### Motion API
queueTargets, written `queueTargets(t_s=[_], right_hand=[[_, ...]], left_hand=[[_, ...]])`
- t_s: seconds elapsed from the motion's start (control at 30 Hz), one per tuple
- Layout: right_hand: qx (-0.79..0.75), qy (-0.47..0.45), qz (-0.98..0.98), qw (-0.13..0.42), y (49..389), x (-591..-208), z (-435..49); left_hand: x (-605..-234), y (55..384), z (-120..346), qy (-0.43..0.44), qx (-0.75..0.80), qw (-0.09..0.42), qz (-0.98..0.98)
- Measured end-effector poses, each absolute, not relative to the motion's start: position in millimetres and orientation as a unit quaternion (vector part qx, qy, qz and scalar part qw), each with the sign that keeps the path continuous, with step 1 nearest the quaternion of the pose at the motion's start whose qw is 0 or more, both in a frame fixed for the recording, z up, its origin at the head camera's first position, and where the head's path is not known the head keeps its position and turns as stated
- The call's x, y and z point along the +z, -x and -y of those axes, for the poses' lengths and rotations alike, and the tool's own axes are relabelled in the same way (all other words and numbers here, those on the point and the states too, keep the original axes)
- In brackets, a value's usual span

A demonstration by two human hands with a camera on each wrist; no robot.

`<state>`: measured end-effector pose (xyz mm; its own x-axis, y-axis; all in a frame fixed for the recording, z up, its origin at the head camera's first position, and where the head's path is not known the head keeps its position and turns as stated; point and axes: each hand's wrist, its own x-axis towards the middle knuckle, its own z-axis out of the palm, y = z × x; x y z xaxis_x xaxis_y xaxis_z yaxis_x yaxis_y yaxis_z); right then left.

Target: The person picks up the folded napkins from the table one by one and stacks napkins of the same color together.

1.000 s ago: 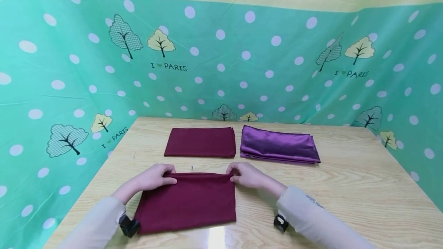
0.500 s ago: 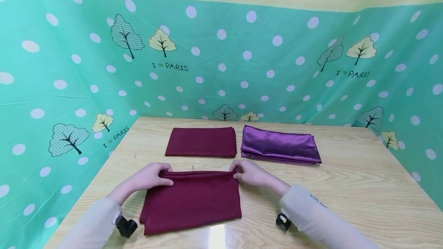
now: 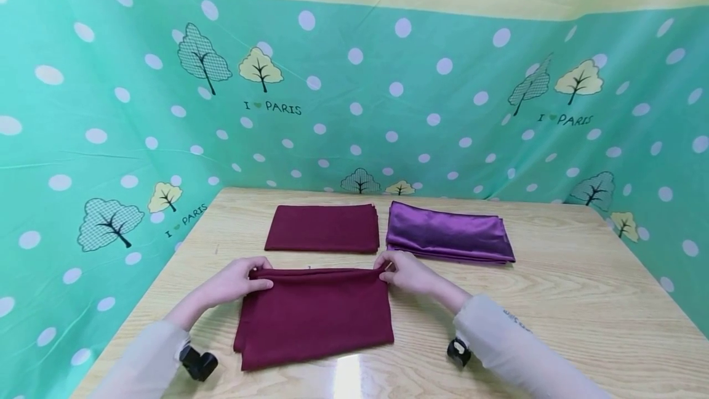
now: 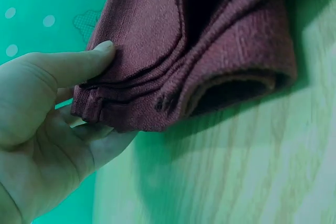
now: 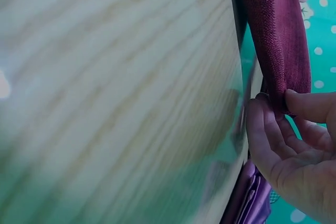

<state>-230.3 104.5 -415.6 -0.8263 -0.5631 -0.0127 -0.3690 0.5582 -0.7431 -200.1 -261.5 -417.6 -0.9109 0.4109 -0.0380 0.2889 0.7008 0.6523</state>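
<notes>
A folded maroon cloth [image 3: 321,316] lies near the front of the wooden table, its far edge raised between both hands. At its far left corner my left hand [image 3: 235,279] pinches the layers, thumb on top and fingers beneath; the left wrist view shows several stacked folds of the cloth [image 4: 142,35]. My right hand [image 3: 410,273] pinches the far right corner between thumb and fingers, seen also in the right wrist view beside the hanging cloth [image 5: 278,35]. Behind it lie a second folded maroon cloth [image 3: 321,228] and, to the right, a shiny purple folded cloth [image 3: 448,233].
The wooden table [image 3: 576,276] carries all the cloths. A green dotted curtain [image 3: 354,79] printed with trees hangs close behind and along both sides. Dark wrist cameras sit at the left wrist [image 3: 198,363] and the right wrist [image 3: 458,351].
Both hands, still pinching the far corners, have moved slightly away from the body, and the front cloth has shifted a little forward and to the right. The two back cloths stay put.
</notes>
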Motion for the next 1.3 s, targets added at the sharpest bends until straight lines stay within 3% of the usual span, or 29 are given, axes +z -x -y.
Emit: queueTargets(t_s=[0.13,0.43,0.57,1.3], right_hand=[[-0.418,0.261,-0.859,0.138,233,-414,-107],[-0.426,0.263,-0.856,0.132,237,-400,-111],[-0.45,0.25,-0.843,0.157,239,-392,-111],[-0.442,0.237,-0.856,0.125,256,-359,-112]], left_hand=[[-417,202,260,-0.18,0.346,0.077,-0.917],[-415,208,256,-0.167,0.334,-0.009,-0.928],[-409,210,254,-0.171,0.332,-0.035,-0.927],[-379,231,247,-0.124,0.359,-0.058,-0.923]])
